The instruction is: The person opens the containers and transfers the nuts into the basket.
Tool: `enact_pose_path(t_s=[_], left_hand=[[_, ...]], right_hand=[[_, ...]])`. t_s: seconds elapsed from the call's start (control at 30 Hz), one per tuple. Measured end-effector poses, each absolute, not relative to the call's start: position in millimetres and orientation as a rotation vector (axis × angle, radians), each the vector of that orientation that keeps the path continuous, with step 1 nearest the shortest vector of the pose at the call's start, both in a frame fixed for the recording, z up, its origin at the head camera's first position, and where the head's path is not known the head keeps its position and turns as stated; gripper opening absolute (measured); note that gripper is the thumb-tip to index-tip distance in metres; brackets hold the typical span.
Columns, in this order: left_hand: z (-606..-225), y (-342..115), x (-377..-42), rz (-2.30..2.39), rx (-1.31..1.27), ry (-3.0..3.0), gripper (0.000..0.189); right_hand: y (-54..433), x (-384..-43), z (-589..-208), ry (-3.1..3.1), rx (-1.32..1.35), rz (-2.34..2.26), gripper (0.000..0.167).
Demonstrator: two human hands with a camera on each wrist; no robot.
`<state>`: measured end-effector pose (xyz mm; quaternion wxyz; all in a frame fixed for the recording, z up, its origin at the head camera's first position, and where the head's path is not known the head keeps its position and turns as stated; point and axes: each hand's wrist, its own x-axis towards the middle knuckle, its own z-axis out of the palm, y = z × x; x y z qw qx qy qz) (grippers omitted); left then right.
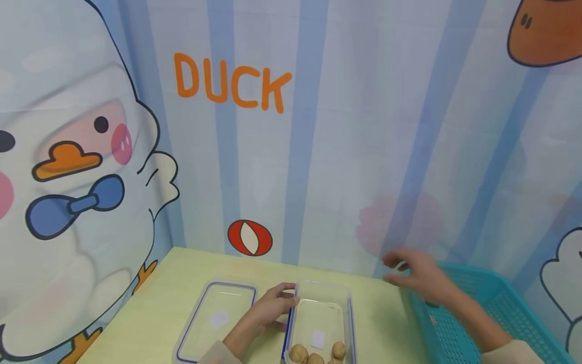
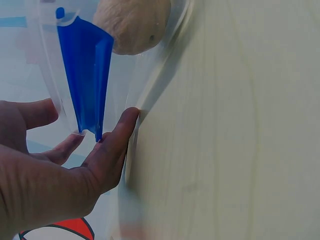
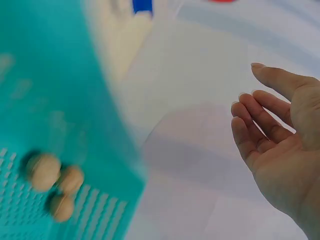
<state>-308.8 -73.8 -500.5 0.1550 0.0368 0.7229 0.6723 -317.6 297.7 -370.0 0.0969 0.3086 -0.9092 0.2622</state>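
A clear plastic food container [image 1: 320,308] with blue side latches stands on the table, several walnuts [image 1: 315,358] gathered at its near end. My left hand [image 1: 273,306] holds its left side, fingertips on the rim. Up close in the left wrist view, thumb and fingers lie around the hanging blue latch [image 2: 87,75], and a walnut [image 2: 135,25] shows through the wall. My right hand [image 1: 420,275] hovers at the far left rim of a teal basket [image 1: 504,298], fingers loosely bent, holding nothing. Three walnuts [image 3: 44,171] lie in the basket in the right wrist view.
To the left of the container lies a clear lid [image 1: 218,313] with a blue seal and a small white label. A printed duck curtain [image 1: 336,151] hangs behind the pale yellow table [image 1: 150,313]. The basket's raised side wall [image 3: 100,100] stands near my right hand.
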Motion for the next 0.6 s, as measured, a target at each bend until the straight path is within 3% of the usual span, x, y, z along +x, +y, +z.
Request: enact_pose_path(t_s=[0.6], left_hand=[[-497.1, -73.6, -307.3, 1.904, 0.100, 2.069, 0.056]], right_hand=[[177.1, -289.3, -389.1, -2.727, 1.388, 0.884, 0.026]])
